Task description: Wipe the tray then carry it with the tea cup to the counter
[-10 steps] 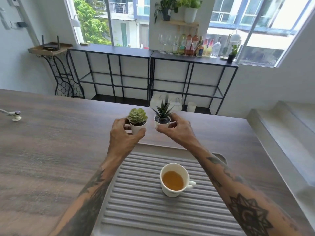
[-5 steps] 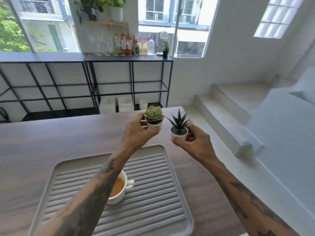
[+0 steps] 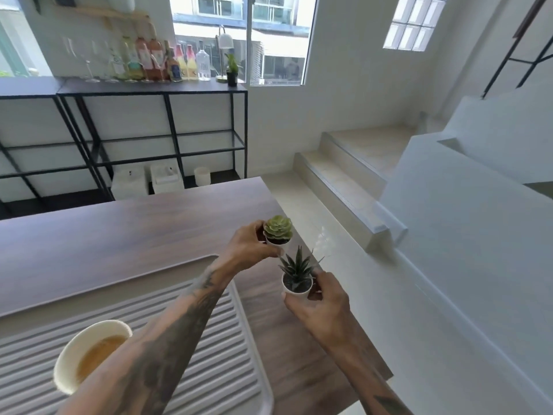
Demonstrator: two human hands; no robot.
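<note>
Both hands busy w/ small potted plants, right of grey ribbed tray (image 3: 227,348).
I see left hand (image 3: 250,250) gripping pale-green rosette succulent in white pot (image 3: 278,230), right hand (image 3: 318,305) gripping dark spiky succulent in white pot (image 3: 296,280), both over dark wood worktop (image 3: 119,232); white tea cup (image 3: 89,351) on tray.

A home with a bar corner: coloured glass bottles (image 3: 155,62) on a black metal shelf unit (image 3: 149,133) upper left, beige tiled stairs (image 3: 353,172) at right.

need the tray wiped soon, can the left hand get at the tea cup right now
Probably not yet. The left hand is shut around a small rosette succulent pot beyond the tray; the tea cup sits beneath that forearm, unblocked once the pot is set down.
</note>
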